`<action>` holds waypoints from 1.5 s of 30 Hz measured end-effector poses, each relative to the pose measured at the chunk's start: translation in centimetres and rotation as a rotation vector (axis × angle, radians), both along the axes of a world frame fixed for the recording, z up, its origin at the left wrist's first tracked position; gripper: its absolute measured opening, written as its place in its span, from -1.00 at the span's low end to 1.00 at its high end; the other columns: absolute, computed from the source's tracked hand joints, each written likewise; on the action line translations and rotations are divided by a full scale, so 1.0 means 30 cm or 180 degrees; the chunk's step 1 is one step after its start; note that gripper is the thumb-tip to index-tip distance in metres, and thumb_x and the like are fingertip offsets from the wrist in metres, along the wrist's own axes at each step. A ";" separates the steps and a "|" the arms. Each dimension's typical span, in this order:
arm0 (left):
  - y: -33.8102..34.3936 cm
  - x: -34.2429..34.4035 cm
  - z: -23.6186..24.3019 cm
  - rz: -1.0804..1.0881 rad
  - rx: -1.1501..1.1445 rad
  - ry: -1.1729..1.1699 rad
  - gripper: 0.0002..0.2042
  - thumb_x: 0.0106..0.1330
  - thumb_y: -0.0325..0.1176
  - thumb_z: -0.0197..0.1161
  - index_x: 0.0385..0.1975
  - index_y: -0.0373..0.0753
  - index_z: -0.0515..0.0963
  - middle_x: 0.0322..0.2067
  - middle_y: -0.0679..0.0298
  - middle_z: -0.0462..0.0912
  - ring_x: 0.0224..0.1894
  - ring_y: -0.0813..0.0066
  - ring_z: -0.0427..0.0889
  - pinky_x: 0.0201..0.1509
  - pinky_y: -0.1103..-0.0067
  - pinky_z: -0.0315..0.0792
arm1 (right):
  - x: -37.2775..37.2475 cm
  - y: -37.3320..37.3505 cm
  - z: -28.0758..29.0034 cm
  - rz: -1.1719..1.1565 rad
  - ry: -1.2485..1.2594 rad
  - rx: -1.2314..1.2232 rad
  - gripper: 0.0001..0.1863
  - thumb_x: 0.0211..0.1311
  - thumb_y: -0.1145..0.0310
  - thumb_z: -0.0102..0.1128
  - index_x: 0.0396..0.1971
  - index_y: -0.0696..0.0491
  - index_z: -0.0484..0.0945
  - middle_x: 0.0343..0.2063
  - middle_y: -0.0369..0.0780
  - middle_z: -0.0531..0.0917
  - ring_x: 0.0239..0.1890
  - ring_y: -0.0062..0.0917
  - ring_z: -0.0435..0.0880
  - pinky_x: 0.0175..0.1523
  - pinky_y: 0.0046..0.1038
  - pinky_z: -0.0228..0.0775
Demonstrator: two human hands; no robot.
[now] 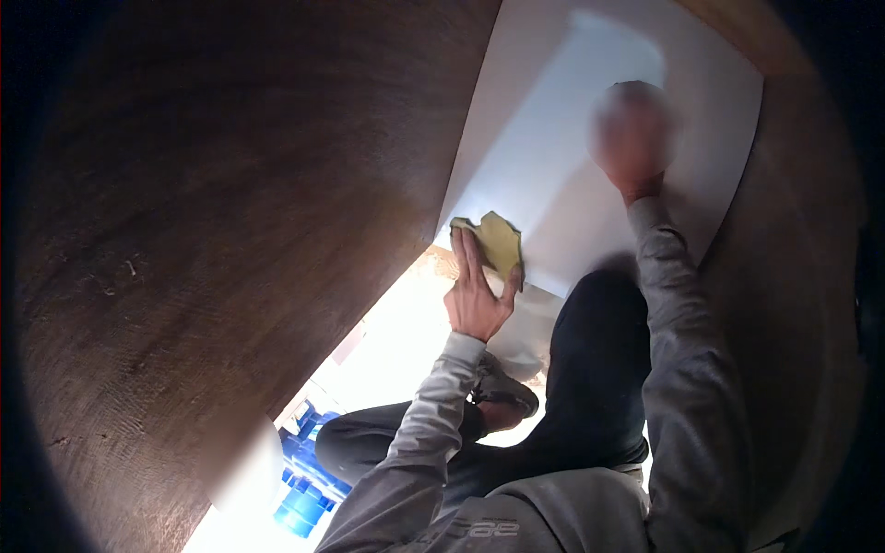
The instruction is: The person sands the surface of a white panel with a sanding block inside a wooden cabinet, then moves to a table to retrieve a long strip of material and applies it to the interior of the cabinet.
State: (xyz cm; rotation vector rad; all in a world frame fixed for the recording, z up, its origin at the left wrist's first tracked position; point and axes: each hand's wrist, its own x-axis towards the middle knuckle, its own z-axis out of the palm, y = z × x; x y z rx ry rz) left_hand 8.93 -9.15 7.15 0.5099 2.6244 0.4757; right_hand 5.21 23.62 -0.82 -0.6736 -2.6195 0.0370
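My left hand [475,300] is at the lower left corner of a white panel [544,157], beside its dark wooden neighbour. Two of its fingers lie stretched over a folded yellow-green cloth [501,243], and the thumb rests at the cloth's lower right edge. The cloth is pressed against the panel. Farther up and to the right, my right hand [636,138] is over the same panel. A blur covers its fingers, so whether it holds anything cannot be made out. Light falls in a bright band across the panel between the two hands.
A large dark brown wooden board [249,184] fills the left side. Another brown surface [784,240] closes in on the right. My bent knee [604,323] comes close to the panel's lower edge. Blue plastic containers [309,465] stand in the bright area at lower left.
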 end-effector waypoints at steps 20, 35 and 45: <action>0.148 -0.147 -0.087 -0.0336 0.0221 0.0747 0.05 0.40 0.17 0.27 0.59 -0.50 -0.10 0.55 -0.42 0.00 0.47 -0.29 0.38 0.07 0.17 0.73 | 0.012 0.001 -0.007 -0.0066 -0.0137 -0.0062 -0.56 0.39 0.10 0.19 0.19 -0.06 0.56 0.25 -0.24 0.52 0.35 -0.33 0.45 0.31 -0.06 0.19; 0.014 0.019 -0.081 0.0082 0.0262 0.0803 0.00 0.44 0.13 0.24 0.60 -0.47 -0.11 0.57 -0.37 0.01 0.07 -0.36 0.72 -0.09 0.14 0.74 | 0.007 0.002 0.004 -0.0051 -0.0039 0.0004 -0.54 0.39 0.11 0.23 0.22 -0.07 0.55 0.26 -0.24 0.52 0.36 -0.31 0.44 0.31 -0.02 0.20; 0.240 -0.262 -0.075 -0.0630 0.0476 0.0916 -0.20 0.53 -0.02 0.10 0.61 -0.37 0.01 0.56 -0.23 0.13 0.42 -0.28 0.46 0.38 0.07 0.53 | -0.003 -0.004 0.020 -0.0050 -0.0031 0.0026 -0.55 0.39 0.09 0.20 0.21 -0.08 0.56 0.28 -0.24 0.51 0.38 -0.32 0.43 0.32 -0.02 0.18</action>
